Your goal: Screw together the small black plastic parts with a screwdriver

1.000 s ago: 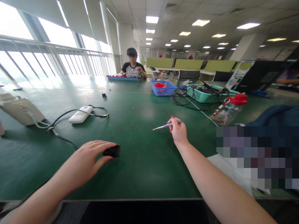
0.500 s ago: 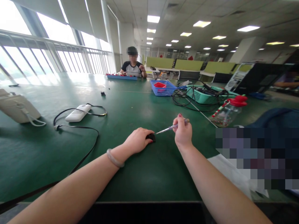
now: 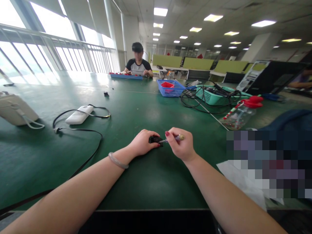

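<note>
My left hand point(image 3: 144, 143) is closed around a small black block-like part point(image 3: 155, 139), pressing it to the green table point(image 3: 146, 182). Its thumb lies along the near side and the fingers along the far side. What the part is, I cannot make out. In my right hand point(image 3: 181, 144) is a screwdriver point(image 3: 179, 137) with a clear handle, gripped between thumb and fingers. The thin metal shaft points left, and its tip meets the right end of the black part. My right palm hides some of the handle.
Left of my hands lie a white device point(image 3: 79, 115) with a black strap and a cream pouch point(image 3: 18, 109). Farther off are a blue basket point(image 3: 170, 92), a green basket point(image 3: 211, 99) with cables, and a co-worker point(image 3: 138, 66). A red-lidded bottle point(image 3: 240, 117) stands right.
My right hand has moved left and slightly down, bringing the screwdriver tip from just beside the black part onto it. My left hand still holds the part, which shows more now.
</note>
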The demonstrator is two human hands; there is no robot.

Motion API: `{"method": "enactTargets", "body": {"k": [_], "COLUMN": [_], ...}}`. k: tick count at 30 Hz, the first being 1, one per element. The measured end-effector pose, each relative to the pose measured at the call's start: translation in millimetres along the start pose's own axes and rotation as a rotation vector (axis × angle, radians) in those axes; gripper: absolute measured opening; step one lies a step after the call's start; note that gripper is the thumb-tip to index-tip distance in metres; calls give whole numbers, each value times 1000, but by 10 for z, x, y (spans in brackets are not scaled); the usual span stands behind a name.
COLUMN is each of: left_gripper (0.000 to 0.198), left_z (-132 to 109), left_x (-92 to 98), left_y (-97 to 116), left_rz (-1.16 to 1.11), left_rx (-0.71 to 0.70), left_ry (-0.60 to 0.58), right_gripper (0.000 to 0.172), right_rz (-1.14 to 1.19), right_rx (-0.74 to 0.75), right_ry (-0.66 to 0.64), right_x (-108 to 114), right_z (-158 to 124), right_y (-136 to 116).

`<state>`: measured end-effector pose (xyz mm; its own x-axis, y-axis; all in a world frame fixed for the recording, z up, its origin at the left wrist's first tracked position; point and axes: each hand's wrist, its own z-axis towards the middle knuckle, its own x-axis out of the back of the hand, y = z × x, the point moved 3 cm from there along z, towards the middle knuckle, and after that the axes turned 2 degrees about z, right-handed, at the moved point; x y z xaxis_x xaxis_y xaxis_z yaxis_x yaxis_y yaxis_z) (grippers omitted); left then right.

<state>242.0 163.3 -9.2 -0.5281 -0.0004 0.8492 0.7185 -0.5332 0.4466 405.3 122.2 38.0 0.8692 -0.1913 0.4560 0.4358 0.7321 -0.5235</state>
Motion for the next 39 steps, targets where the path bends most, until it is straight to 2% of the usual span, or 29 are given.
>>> {"method": "enactTargets", "body": {"k": [7,10,15,20,23,25,27,31,33,39], "left_gripper": [27,27,31,30,30,30,29,31,32,32], "left_z": [-8,-15,-16,-12,-13,-12,-10,-3,-4,-12], "left_x": [-4,13,33,28,21,14,6,-5,-1,16], "left_y": [3,19,37,37,23,9,-5,-20,-14,3], "left_rz": [-32,-50,-88,-114,-105,-90,-74,-60,-68,-61], "left_rx": [-20,-6,-1,-35,-34,-30,-24,-5,0,17], "left_ry": [14,5,-10,-1,-4,-2,-1,-18,-27,-42], "right_gripper": [30,28,31,37,34,31,30,43,47,50], "right_rz": [-164,-250,-367,-414,-387,-329,-231,-12,113,432], "right_rx": [212,359,648,749,680,573,418,15,-139,-394], "right_ry": [-57,-116,-237,-318,-278,-219,-156,-17,78,349], "right_x": [-49,-87,-204,-300,-262,-196,-121,-15,11,45], "right_z": [-7,-30,-95,-134,-107,-71,-33,16,25,39], "right_y": [-78,-148,-310,-366,-319,-253,-160,93,229,607]}}
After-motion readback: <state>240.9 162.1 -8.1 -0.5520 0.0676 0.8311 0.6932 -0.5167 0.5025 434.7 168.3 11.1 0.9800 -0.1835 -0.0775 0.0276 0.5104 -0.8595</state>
